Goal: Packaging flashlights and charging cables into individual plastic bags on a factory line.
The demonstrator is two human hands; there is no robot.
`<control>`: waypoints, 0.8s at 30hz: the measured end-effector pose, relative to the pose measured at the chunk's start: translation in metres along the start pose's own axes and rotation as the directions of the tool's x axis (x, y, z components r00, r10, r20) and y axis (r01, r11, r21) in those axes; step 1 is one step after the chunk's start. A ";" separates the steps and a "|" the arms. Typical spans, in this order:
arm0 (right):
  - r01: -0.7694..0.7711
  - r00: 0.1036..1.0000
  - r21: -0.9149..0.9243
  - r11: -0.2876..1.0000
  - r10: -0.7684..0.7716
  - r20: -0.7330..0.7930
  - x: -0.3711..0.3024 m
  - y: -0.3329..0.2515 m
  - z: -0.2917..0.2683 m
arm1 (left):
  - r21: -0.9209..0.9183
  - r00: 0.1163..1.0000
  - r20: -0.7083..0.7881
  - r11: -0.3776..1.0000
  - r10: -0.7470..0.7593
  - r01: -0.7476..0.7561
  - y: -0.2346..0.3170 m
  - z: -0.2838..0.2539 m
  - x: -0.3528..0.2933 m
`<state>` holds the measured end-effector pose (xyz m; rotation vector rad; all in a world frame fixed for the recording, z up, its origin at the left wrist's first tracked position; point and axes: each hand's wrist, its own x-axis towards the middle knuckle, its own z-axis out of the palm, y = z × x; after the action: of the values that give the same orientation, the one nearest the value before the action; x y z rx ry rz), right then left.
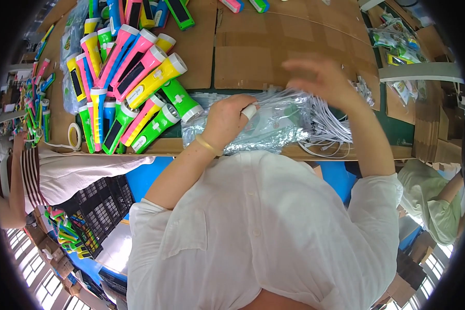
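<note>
My left hand (226, 120) rests over a pile of clear plastic bags (274, 121) at the table's near edge. Its fingers are curled closed, with something white at the thumb; whether that is a wrap or a held piece I cannot tell. What the fingers grip is hidden. Motion blurs my right hand (320, 81), raised above a bundle of white cables (328, 121); its fingers look stretched and apart, with nothing visible between them. The cables lie to the right of the bags, partly across them. Left of my left hand is a heap of colourful flashlights (157, 77).
Cardboard sheets (289, 46) cover the table. A roll of tape (74, 136) sits at the left edge. Packed bags (398, 41) lie beyond a grey bar (421, 72) on the right. A black crate (101, 212) stands below, left. Other people are at both sides.
</note>
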<state>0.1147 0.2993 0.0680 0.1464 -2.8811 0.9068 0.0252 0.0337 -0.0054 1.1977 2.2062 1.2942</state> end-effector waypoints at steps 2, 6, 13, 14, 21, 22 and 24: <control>0.062 0.994 -0.032 0.998 -0.059 0.091 -0.006 -0.027 0.049 | 0.040 0.998 0.013 0.998 0.058 -0.058 -0.001 -0.003 0.001; -0.023 0.993 0.061 0.998 0.016 0.114 -0.010 -0.021 0.071 | -0.040 0.997 -0.040 0.997 0.071 -0.073 0.001 -0.021 -0.006; 0.082 0.996 0.008 0.997 -0.082 0.027 0.002 -0.034 0.065 | -0.141 0.987 -0.104 0.984 -0.126 0.111 -0.001 -0.052 -0.028; 0.122 0.992 0.114 0.986 -0.122 -0.007 0.010 -0.045 0.067 | -0.155 0.988 -0.106 0.983 -0.114 0.097 0.002 -0.054 -0.029; 0.278 0.959 0.195 0.941 -0.283 0.001 0.018 -0.055 0.088 | -0.232 0.967 -0.017 0.942 -0.254 0.243 0.008 -0.056 -0.036; 0.291 0.956 0.199 0.936 -0.294 -0.014 0.018 -0.057 0.086 | -0.231 0.970 -0.046 0.947 -0.240 0.223 0.005 -0.055 -0.039; 0.278 0.960 0.212 0.937 -0.280 -0.023 0.017 -0.057 0.085 | -0.246 0.966 -0.046 0.941 -0.253 0.234 0.012 -0.057 -0.039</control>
<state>0.0983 0.2031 0.0336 0.5642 -2.6655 1.1533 0.0192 -0.0266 0.0303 0.7707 2.0959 1.4692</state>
